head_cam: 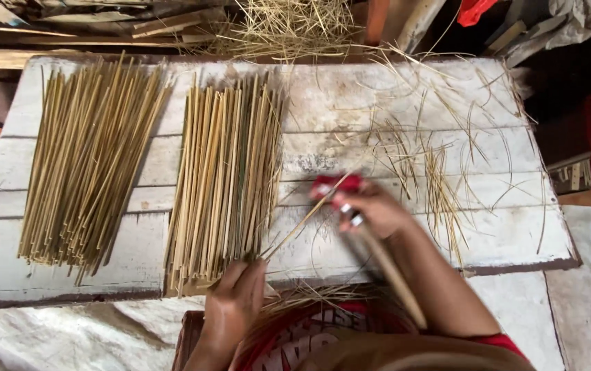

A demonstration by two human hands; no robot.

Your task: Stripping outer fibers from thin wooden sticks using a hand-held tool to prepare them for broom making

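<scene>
We see the right hand [371, 209] clenched on a blurred knife [378, 257] with red-wrapped fingers, working a thin strip [302, 223] whose near end the left hand [237, 299] pinches at the board [391, 89] edge. The strip looks light, springy, splintery; best held near its ends. Two stacks [223, 178] lie left, shavings [440, 178] right. No labels show on the board; red printed cloth [295, 336] is at the lap.

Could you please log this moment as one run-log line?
left hand: holds strip | right hand: grips knife, blurred | strip piles on white board
</scene>
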